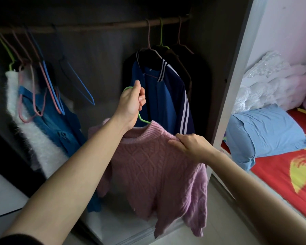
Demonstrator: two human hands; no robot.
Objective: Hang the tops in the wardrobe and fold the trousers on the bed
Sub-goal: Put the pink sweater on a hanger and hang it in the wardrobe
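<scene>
A pink cable-knit sweater [154, 167] hangs on a green hanger [143, 120] in front of the open wardrobe. My left hand [132, 103] grips the hanger's hook well below the wooden rail [95, 26]. My right hand [191, 145] pinches the sweater's right shoulder. The hanger's arms are hidden inside the sweater. A blue jacket with white stripes [163, 96] hangs on the rail just behind my left hand.
Dark clothes hang at the right end of the rail. At the left hang a white fluffy top [30, 124], a blue garment [53, 121] and several bare hangers [48, 89]. The wardrobe's side panel [237, 71] stands to the right, then the bed with a blue pillow [265, 133].
</scene>
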